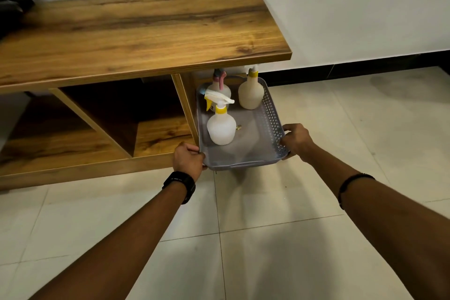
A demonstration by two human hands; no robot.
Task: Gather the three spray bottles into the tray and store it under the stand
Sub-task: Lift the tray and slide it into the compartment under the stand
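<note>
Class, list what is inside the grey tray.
Three spray bottles stand in the grey tray: nearest, pink-triggered, cream. The stand hides the far end.

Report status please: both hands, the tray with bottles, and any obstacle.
Left hand and right hand grip tray sides. Three spray bottles upright inside, tray's far end under stand. No obstacle visible.

no readable text, no labels, brands, numbers or signs legible on anything in view
</note>
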